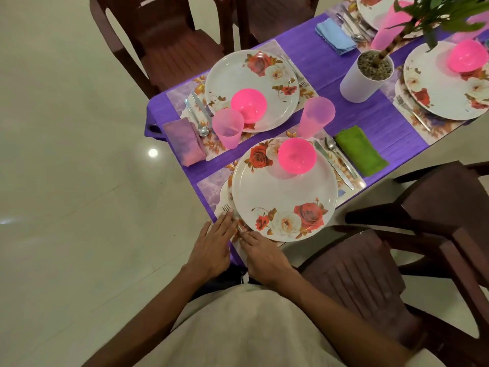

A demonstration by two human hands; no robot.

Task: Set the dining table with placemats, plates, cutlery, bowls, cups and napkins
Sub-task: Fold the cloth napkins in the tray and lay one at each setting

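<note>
At the near left corner of the table, the left hand is laid flat with its fingers straight and close together; their tips are rested on the fork, whose tines are seen just beyond them on the nearest placemat, beside the left rim of the near plate; nothing is gripped by this hand. The right hand is placed just beside it, at the plate's near edge; its fingers are loosely curled toward the fork's handle, which is mostly hidden, and whether the handle is pinched or only touched cannot be told.

A pink bowl is set on the far part of the near plate; a knife and a spoon are laid to the plate's right, with a green napkin just beyond them; a pink cup is stood at the far side of this setting.

Farther left, a second plate is seen carrying another pink bowl; a second pink cup is stood at its near edge, and a purple napkin is laid at its left, beside cutlery; a blue napkin is laid at the far end, and a white plant pot is stood on the purple tablecloth.
</note>
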